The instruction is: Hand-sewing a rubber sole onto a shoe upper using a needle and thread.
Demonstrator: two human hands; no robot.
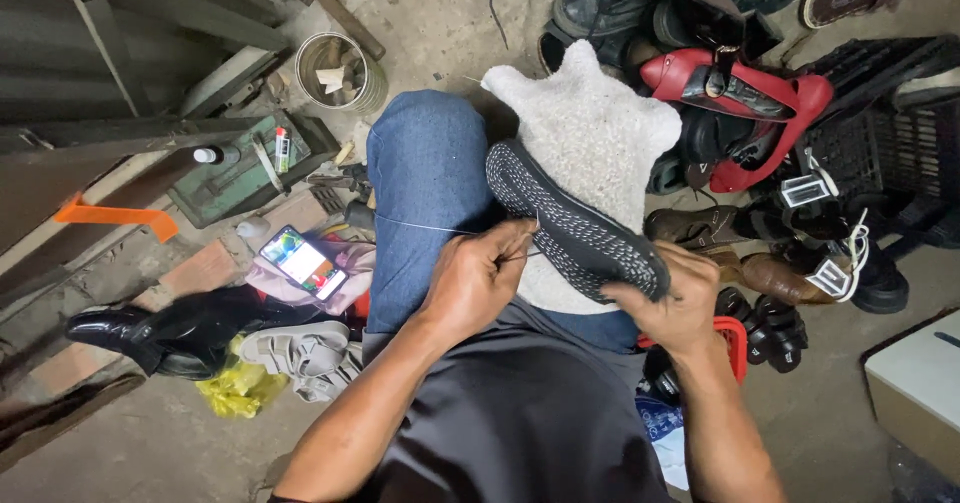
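Observation:
A dark shoe (575,225) with a dotted black sole lies sole-up on a white fleecy cloth (590,133) over my lap. My right hand (672,301) grips the shoe's near end. My left hand (478,273) is pinched at the shoe's left edge, on a thin thread (420,226) that runs taut to the left across my blue-jeaned knee (425,163). Whether a needle is between the fingers I cannot tell.
A heap of shoes, with red heels (745,98) and brown shoes (700,225), lies to the right. On the left floor lie a lit phone (303,262), a black shoe (140,328), grey sandals (300,348), a green toolbox (245,168) and a tin can (340,71). A white box (920,383) sits at right.

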